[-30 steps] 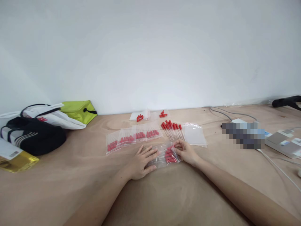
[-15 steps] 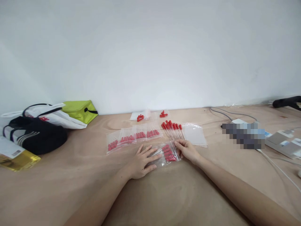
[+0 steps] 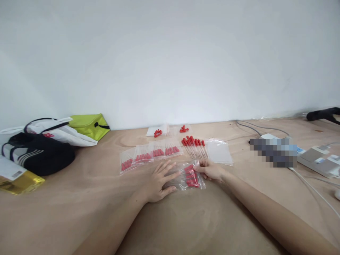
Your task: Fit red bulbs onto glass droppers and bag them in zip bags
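Observation:
A clear zip bag [image 3: 183, 185] lies flat before me with several red-bulbed droppers [image 3: 191, 177] inside, bulbs towards its right end. My left hand [image 3: 160, 182] rests on the bag's left part, fingers spread and palm down. At the upper right end, my right hand [image 3: 211, 170] pinches the bag's edge between thumb and fingers. Just beyond, loose red-bulbed droppers [image 3: 195, 147] lie side by side, bulbs pointing away. To their right is a flat clear bag [image 3: 220, 152]. Filled bags [image 3: 143, 154] overlap in a row on the left.
Small bags with loose red bulbs [image 3: 157, 133] lie near the wall. On the left are a black bag [image 3: 50, 154], a lime-green bag [image 3: 89, 125] and a yellow pouch [image 3: 23, 182]. Power strips [image 3: 316, 161] with cables and a blurred-out object [image 3: 276, 152] lie right.
My right hand has shifted from the upper corner onto the bag's right edge, with the thumb further over the bag. My left hand stays spread on it.

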